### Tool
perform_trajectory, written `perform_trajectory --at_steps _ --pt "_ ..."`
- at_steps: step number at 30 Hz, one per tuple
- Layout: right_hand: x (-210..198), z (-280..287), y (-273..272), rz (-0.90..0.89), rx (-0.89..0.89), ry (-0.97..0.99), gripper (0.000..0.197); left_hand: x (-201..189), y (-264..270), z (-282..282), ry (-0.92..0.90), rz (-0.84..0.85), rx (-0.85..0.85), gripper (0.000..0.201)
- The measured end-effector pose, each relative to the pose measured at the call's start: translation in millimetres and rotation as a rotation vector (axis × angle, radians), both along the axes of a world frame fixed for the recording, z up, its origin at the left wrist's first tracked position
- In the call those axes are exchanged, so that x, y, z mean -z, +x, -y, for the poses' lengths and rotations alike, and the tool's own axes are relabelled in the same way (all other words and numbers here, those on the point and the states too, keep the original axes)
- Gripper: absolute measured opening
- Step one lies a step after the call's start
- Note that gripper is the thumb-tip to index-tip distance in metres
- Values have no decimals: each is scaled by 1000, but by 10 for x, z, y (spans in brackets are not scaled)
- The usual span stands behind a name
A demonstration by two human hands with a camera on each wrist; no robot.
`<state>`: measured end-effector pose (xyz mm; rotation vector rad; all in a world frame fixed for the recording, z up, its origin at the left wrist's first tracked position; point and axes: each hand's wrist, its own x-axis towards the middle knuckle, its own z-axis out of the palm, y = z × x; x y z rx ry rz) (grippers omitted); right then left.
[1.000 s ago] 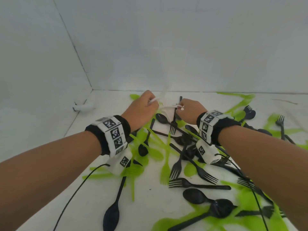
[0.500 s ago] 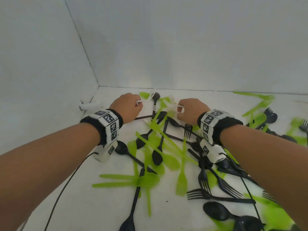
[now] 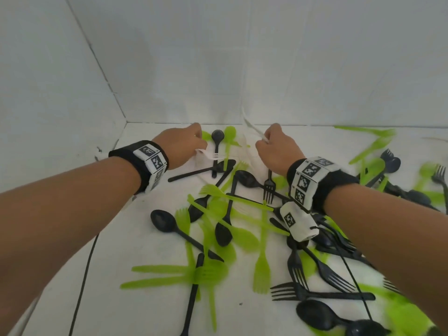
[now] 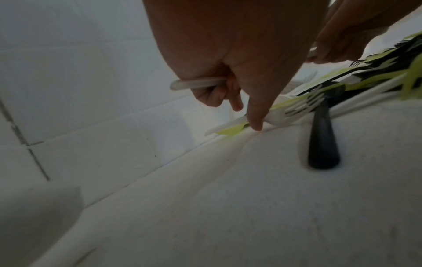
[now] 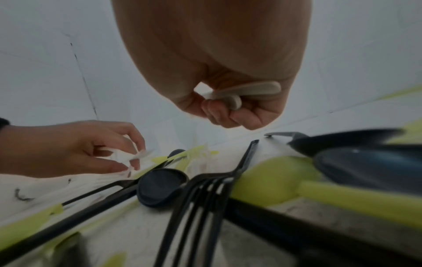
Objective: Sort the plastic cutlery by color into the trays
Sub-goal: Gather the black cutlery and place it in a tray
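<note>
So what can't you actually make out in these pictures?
- Trays: none in any view; whether they lie outside the edges cannot be told.
- White cutlery in the right hand: head view shows only a blurred streak; right wrist view shows only handle ends.
- White cutlery under the left hand: its count is unclear in every view.
- Black cutlery at the bottom right of the head view: cut off by the edge.

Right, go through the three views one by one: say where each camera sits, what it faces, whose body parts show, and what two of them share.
Head: worn high, looks forward and down at the mixed cutlery pile; both forearms, left hand and right hand show.
Left wrist: under the left hand, looks along its fingers gripping white cutlery.
Right wrist: under the right hand, which grips white handles.
Shared: both wrist views show the opposite hand too.
</note>
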<state>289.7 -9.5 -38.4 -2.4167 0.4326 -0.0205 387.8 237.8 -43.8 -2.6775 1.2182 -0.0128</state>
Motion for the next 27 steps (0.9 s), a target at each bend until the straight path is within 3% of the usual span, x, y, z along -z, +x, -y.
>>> perform_trajectory --at_steps 6,11,14,18,21,23,27 --pt "189 -33 275 -219 -106 -200 21 -105 -138 -161 -183 32 80 2" --pt "171 -71 333 -245 -137 -293 20 -166 -331 -230 -232 16 -48 30" --pt "154 -76 308 -208 -79 -257 18 -151 -412 -144 -200 19 -57 34" --pt "92 -32 221 -45 40 -113 25 -63 -558 23 -270 -253 -56 18" --pt "22 22 151 46 88 -57 24 13 -644 56 -216 -325 10 9" --pt "31 29 109 -27 29 -52 28 58 -667 64 -197 -364 23 6" --pt "175 -20 35 -267 -250 -269 31 53 -662 82 -213 -423 2 7"
